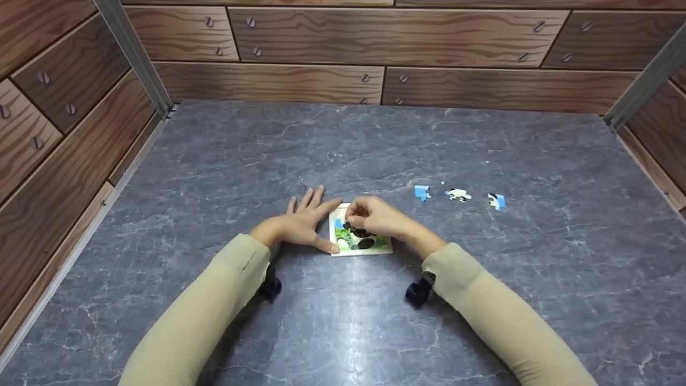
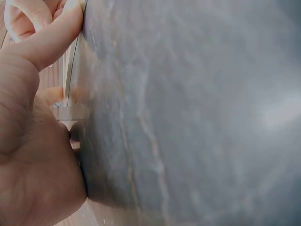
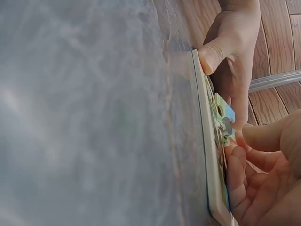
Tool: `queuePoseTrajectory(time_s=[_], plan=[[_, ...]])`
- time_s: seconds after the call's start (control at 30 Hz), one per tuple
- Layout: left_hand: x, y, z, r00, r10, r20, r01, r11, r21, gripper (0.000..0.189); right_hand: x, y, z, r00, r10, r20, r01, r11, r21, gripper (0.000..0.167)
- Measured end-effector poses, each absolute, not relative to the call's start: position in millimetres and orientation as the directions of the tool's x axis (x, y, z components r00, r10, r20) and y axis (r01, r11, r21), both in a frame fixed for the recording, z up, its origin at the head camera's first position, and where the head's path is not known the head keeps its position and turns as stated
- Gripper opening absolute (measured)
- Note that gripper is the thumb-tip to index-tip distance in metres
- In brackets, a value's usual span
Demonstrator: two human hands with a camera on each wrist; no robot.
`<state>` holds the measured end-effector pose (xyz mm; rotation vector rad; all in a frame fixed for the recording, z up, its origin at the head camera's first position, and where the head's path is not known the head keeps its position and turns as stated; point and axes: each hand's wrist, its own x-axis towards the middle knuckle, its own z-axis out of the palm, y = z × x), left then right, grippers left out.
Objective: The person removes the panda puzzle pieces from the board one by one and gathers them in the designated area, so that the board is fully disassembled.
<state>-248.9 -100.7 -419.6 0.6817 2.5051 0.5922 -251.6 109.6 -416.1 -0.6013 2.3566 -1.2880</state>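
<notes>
The grey marbled tabletop (image 1: 343,139) carries one shallow jigsaw board (image 1: 364,253), lying flat directly at twelve o'clock from the person and bordered by a pale rim. It looks close to square, so no long axis stands out.

Two hands work at it. The left hand (image 1: 301,222) sits at nine o'clock to the board with fingers spread and nearly straight, thumb on the corner at about eight o'clock, forefinger by the one at eleven; it brackets that side rather than gripping anything. The right hand (image 1: 383,217) reaches over from three o'clock, thumb and curled fingers drawn together in a pinch above the board's picture. They appear to have hold of one tilted jigsaw piece (image 3: 226,115), which shows green and blue from the right wrist; whether it is fully clear of the board I cannot tell.

Three loose pieces lie well apart from the board, between two and three o'clock from the right hand, much the nearer hand. Their row runs roughly nine to three o'clock: a cream-and-black piece (image 1: 458,194) in the middle, its long axis along the row, a blue piece (image 1: 422,192) at the near end, and a blue-and-white piece (image 1: 497,201) farthest out.
</notes>
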Motion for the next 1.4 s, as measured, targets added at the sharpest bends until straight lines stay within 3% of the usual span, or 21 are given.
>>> queuePoseTrajectory(time_s=[0.47, 0.77, 1.0, 1.4], plan=[[-249, -101, -419, -0.765, 0.557, -0.322, 0.361, 0.786, 0.502, 0.105, -251, 112, -414, -0.848, -0.519, -0.104, -0.191, 0.483, -0.855, 0.011], [-250, -100, -420, -0.763, 0.563, -0.319, 0.361, 0.779, 0.513, 0.105, -247, 121, -407, -0.860, -0.495, -0.122, -0.114, 0.420, -0.900, 0.009], [-250, -101, -420, -0.768, 0.549, -0.330, 0.349, 0.790, 0.504, 0.106, -244, 139, -405, -0.873, -0.470, -0.131, -0.071, 0.387, -0.919, 0.011], [-250, -100, -418, -0.766, 0.547, -0.338, 0.342, 0.792, 0.506, 0.106, -240, 194, -398, -0.912, -0.366, -0.186, 0.004, 0.445, -0.895, 0.021]])
